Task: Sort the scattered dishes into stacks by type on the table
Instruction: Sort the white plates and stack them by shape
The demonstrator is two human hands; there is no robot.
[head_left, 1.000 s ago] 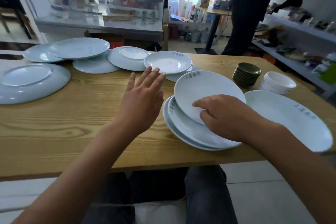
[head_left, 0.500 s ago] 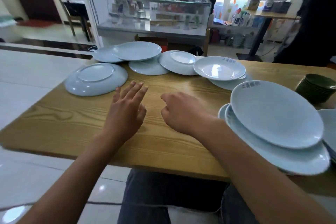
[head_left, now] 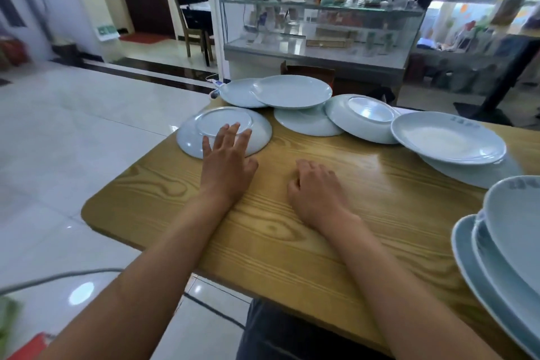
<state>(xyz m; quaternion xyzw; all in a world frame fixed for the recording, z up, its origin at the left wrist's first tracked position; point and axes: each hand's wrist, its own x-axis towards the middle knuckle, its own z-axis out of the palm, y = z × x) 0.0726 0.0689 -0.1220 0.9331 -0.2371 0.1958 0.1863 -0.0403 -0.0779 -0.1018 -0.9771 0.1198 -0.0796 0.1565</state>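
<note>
Head view: left hand [head_left: 226, 165] fingers spread over upturned plate [head_left: 260, 133]; right hand [head_left: 317, 190] loosely curled.

Left hand [head_left: 226, 159] is reaching with straight fingers over the near edge of an upside-down plate [head_left: 257, 133] at the wooden table [head_left: 175, 199] corner. Right hand [head_left: 317, 188] is resting loosely curled on the table, holding nothing. Stacked plates [head_left: 496, 257] are sitting at far right.

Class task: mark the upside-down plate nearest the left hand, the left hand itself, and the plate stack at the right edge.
upside-down plate [head_left: 257, 137], head view, sloping underside.
left hand [head_left: 226, 159], head view, back of hand.
plate stack [head_left: 514, 213], head view, top plate's inside.
</note>
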